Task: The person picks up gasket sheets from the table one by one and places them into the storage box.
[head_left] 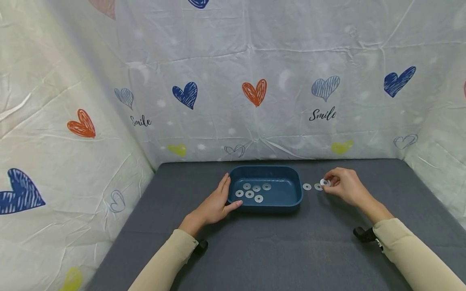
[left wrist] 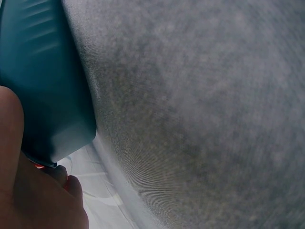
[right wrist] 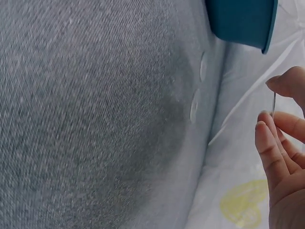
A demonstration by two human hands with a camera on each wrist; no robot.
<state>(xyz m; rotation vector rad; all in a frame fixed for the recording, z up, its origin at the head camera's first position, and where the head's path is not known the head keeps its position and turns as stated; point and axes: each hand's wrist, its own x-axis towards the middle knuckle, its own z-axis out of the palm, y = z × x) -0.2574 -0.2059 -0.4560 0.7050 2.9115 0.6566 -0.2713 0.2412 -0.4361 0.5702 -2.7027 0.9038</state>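
A dark blue rectangular tray (head_left: 284,209) sits on the table with several flat metal washers (head_left: 249,194) lying inside, mostly in its left half. My left hand (head_left: 214,204) holds the tray's left end, fingers along the side wall and thumb at the front rim. To the right of the tray, my right hand (head_left: 344,186) pinches one washer (head_left: 325,182) between thumb and fingertips. That washer shows edge-on in the right wrist view, raised off the table. Two more washers lie on the cloth between tray and hand, a nearer washer (head_left: 307,186) and another washer (head_left: 318,187).
A dark grey cloth (head_left: 276,250) covers the table. Behind and at both sides hangs a pale curtain (head_left: 218,133) printed with hearts, meeting the table's back edge just beyond the tray. Black wrist straps sit at both sleeves.
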